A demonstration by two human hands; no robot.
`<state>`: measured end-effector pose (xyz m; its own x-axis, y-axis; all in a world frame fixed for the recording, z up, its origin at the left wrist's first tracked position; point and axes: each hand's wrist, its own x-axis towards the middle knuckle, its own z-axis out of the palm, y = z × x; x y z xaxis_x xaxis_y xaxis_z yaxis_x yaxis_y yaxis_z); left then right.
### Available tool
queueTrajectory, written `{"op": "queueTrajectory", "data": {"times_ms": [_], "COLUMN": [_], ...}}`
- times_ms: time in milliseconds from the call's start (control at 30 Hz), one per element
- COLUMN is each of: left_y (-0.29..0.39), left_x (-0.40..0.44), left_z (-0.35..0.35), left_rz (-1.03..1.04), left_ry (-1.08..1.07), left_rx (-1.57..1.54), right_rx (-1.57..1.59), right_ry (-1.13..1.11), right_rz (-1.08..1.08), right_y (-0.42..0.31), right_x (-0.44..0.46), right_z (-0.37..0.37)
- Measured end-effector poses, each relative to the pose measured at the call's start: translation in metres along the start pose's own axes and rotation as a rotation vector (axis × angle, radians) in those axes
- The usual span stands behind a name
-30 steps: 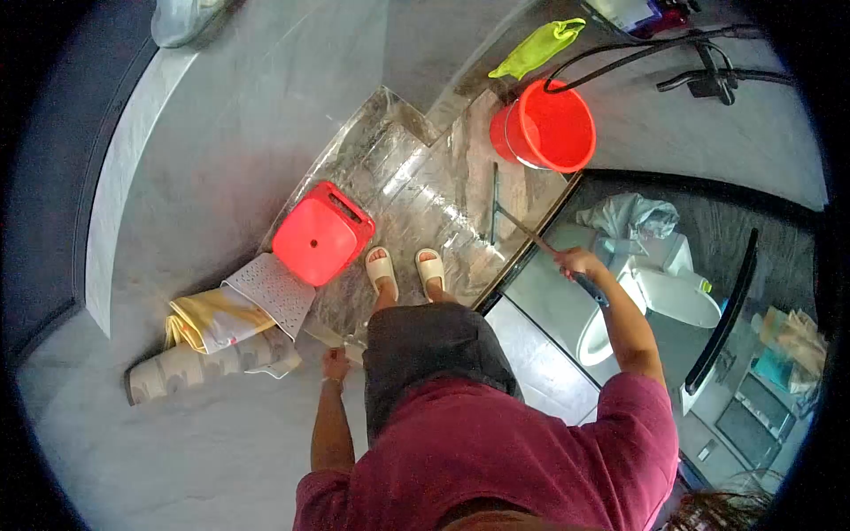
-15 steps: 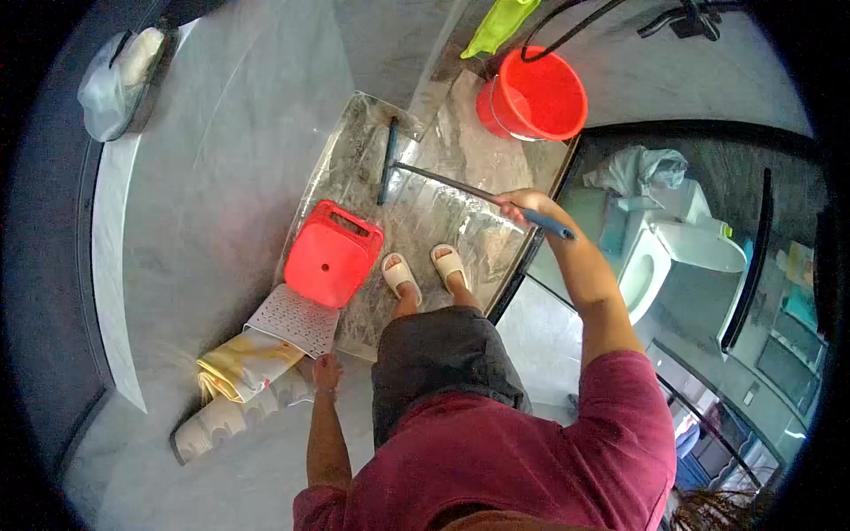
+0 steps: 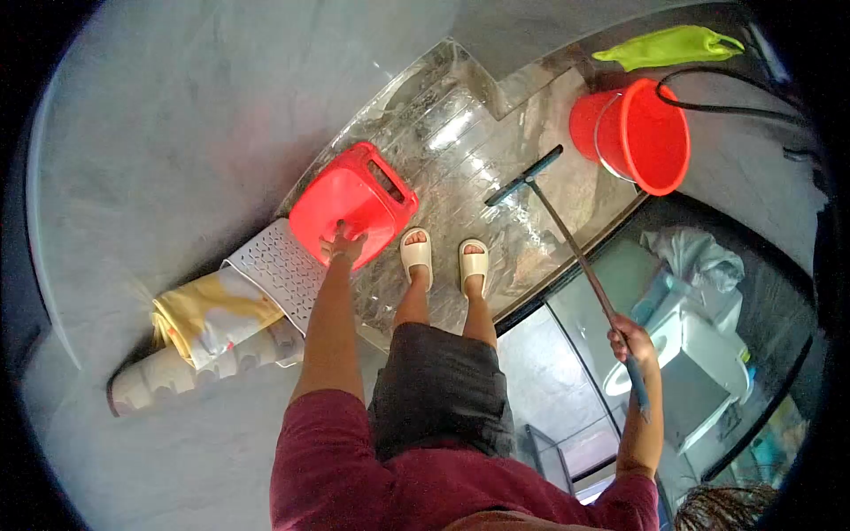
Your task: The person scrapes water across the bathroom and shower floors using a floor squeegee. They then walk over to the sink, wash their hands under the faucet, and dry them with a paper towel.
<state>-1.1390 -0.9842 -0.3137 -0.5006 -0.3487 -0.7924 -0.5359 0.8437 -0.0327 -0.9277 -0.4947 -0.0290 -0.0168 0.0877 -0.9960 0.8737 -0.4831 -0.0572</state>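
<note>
My right hand (image 3: pixel 634 342) is wrapped round the blue-grey grip of a long-handled squeegee (image 3: pixel 571 239). The dark blade lies on the wet tiled floor (image 3: pixel 452 133), between the red bucket and my feet. My left hand (image 3: pixel 343 244) is over the top of a red plastic stool (image 3: pixel 345 205), its fingers spread and nothing held in them; whether it touches the stool I cannot tell. Beside the stool is a grey perforated rack (image 3: pixel 276 270), with a folded yellow and white cloth (image 3: pixel 217 314) next to it.
A red bucket (image 3: pixel 655 137) stands at the upper right, below a yellow-green cloth (image 3: pixel 668 48) and a black hose (image 3: pixel 735 108). Past the dark floor edge is a white toilet (image 3: pixel 699 354). A patterned roll (image 3: pixel 164 382) lies at the lower left by the wall.
The squeegee blade has moved away from the floor's far left corner towards the bucket, and my right hand has drawn back. My left hand has come forward over the red stool.
</note>
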Motion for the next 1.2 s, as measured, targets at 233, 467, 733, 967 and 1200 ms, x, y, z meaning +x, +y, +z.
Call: {"op": "queueTrajectory", "data": {"times_ms": [233, 467, 733, 967, 1200], "left_y": [0.013, -0.054, -0.159, -0.197, -0.220], "left_x": [0.019, -0.183, -0.349, -0.362, -0.362], "left_z": [0.033, 0.067, 0.114, 0.145, 0.143], "left_rz": [-0.149, 0.005, 0.116, -0.258, -0.454], "left_ry": [0.097, 0.498, 0.801, 0.697, 0.438], "left_rx": [-0.075, -0.231, -0.412, -0.580, -0.551], "right_rx": [-0.088, -0.836, -1.334, -1.199, -1.012], "right_ry": [-0.016, 0.043, -0.488, -0.595, -0.426], "right_rz": [0.091, -0.087, -0.279, -0.163, -0.106], "right_y": [-0.047, -0.078, -0.026, 0.005, -0.031], "right_x": [-0.007, -0.046, -0.006, 0.104, 0.045], "right_z": [-0.010, 0.041, 0.208, 0.289, 0.125]}}
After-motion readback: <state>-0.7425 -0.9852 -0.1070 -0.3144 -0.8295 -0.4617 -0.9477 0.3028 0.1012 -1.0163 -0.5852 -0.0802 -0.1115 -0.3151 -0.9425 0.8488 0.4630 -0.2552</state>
